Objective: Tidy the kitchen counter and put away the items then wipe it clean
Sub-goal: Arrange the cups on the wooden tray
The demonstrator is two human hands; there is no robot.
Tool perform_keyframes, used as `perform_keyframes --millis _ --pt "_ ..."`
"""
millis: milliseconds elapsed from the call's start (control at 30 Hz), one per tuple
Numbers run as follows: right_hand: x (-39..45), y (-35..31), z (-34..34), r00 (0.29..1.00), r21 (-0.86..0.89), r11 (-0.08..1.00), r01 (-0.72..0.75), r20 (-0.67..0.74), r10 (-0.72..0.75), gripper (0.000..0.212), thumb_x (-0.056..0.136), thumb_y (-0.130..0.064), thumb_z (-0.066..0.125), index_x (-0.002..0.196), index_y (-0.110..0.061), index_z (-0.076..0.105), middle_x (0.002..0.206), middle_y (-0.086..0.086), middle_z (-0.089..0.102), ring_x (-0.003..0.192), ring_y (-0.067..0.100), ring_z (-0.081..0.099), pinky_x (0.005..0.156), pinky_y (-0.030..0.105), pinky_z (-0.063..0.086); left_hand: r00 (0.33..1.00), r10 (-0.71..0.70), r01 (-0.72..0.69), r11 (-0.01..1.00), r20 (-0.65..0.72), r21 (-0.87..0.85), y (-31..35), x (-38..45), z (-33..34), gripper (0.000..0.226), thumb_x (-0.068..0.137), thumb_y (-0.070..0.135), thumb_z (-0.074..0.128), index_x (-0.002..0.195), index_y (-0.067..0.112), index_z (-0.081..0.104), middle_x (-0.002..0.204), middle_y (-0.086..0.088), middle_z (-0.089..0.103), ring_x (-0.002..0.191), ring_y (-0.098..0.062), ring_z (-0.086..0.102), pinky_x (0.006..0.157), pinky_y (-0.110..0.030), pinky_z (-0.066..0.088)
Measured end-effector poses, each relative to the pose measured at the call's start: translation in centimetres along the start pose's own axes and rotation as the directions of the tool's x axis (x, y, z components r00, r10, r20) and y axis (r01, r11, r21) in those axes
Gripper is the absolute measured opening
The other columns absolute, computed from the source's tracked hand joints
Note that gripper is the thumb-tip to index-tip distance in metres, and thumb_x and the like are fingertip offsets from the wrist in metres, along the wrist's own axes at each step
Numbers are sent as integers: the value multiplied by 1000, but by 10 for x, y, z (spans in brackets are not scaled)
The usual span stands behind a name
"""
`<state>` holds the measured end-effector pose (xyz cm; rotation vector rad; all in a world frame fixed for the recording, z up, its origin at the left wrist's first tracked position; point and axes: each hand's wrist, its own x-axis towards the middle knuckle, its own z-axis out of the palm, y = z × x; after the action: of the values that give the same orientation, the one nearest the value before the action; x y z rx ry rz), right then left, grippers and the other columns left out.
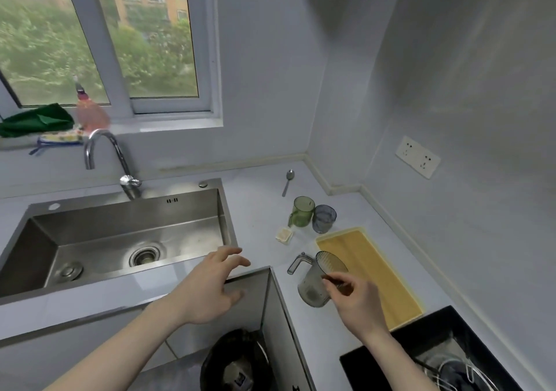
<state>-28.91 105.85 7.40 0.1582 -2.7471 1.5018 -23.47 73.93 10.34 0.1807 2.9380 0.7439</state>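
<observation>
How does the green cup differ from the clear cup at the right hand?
The green cup is tinted green and stands upright, untouched; the clear cup is greyish, tilted, and pinched at its rim by the right hand. The green cup sits farther back, beside a grey cup. Both are see-through with a side handle.

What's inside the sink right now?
The sink holds no dishes: only the drain strainer and a round plug show. Its near wall is hidden by the rim.
</observation>
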Motion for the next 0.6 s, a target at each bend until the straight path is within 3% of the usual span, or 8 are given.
perform_keyframes --millis 267,600 --pt "30 30 3 974 -36 981 -193 -125 187 8 88 -32 78 96 -31 79 87 -32 71 85 -6 65 70 7 48 988 96 -99 995 123 18 -15 88 -7 54 91 43 64 141 38 46 161 13 28 146 -13 30 117 -25 27" --pt "48 62 25 794 -17 851 -525 -369 483 23 93 -24 71 114 -19 76 102 -10 73 92 3 64 88 23 51 914 231 -255 967 334 28 -75 215 -21 52 92 48 60 140 40 44 160 14 27 143 -16 34 117 -33 32"
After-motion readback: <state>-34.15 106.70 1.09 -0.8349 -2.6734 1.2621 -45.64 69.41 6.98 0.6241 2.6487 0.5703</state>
